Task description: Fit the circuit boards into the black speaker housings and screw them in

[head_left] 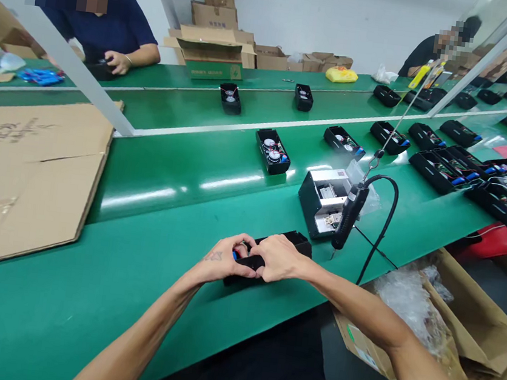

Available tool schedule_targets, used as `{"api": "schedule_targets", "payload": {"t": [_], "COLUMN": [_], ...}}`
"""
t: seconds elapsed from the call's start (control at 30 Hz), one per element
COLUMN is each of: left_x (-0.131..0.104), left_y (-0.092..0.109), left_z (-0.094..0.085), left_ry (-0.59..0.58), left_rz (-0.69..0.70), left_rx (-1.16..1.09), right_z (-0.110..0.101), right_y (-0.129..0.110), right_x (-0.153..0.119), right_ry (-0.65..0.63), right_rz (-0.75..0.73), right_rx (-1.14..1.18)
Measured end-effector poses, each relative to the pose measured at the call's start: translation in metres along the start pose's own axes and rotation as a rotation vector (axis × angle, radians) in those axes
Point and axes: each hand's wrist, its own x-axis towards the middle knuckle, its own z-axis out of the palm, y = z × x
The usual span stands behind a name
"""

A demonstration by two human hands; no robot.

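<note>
A black casing [299, 243] lies on the green bench in front of me, partly covered by my hands. My left hand [227, 259] curls round its left part, thumb on the near wall and fingers reaching inside. A bit of blue shows beside those fingers. Close against it, my right hand [277, 257] has its fingers bent and pressed at the casing's near wall and interior. What the fingertips touch inside is hidden. Behind the casing stands a black and silver device [325, 203], and a black electric screwdriver [350, 216] hangs from a wire to the right.
Open black casings with round parts and wires, such as one [272, 151], stand along the line. Flattened cardboard [31, 171] covers the left. A box with plastic wrap [472, 312] is at right. People sit opposite.
</note>
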Motion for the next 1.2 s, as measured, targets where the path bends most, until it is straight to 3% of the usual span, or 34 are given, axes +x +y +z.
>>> {"api": "schedule_targets", "payload": {"t": [0.2, 0.27, 0.33, 0.47, 0.53, 0.6, 0.7, 0.87, 0.97, 1.03, 1.2], "left_x": [-0.011, -0.02, -0.032, -0.055, -0.061, -0.063, -0.062, -0.058, -0.055, -0.053, -0.05], "left_y": [-0.001, -0.009, -0.02, -0.039, -0.041, -0.039, -0.032, -0.033, -0.038, -0.04, -0.039], "left_z": [0.008, 0.019, 0.034, 0.068, 0.077, 0.079, 0.074, 0.066, 0.066, 0.067, 0.068], "left_ry": [0.05, 0.12, 0.211, 0.349, 0.393, 0.418, 0.419, 0.425, 0.437, 0.472, 0.541], "left_rz": [0.062, 0.151, 0.284, 0.585, 0.696, 0.737, 0.741, 0.772, 0.82, 0.844, 0.865], "left_rx": [0.07, 0.206, 0.383, 0.638, 0.679, 0.683, 0.688, 0.71, 0.759, 0.779, 0.781], "right_z": [0.002, 0.002, 0.005, 0.015, 0.02, 0.023, 0.028, 0.041, 0.038, 0.026, -0.019], "right_y": [-0.003, -0.003, 0.004, 0.046, 0.075, 0.103, 0.128, 0.123, 0.116, 0.115, 0.114], "right_x": [-0.017, -0.036, -0.059, -0.097, -0.104, -0.106, -0.105, -0.104, -0.1, -0.098, -0.097], "right_ry": [0.02, 0.131, 0.426, 1.321, 1.516, 1.448, 1.282, 1.28, 1.277, 1.329, 1.639], "right_rz": [-0.086, -0.13, -0.092, 0.303, 0.471, 0.53, 0.504, 0.392, 0.367, 0.344, 0.179], "right_rx": [-0.007, 0.074, 0.228, 0.308, 0.266, 0.368, 0.65, 0.807, 0.868, 0.878, 0.801]}}
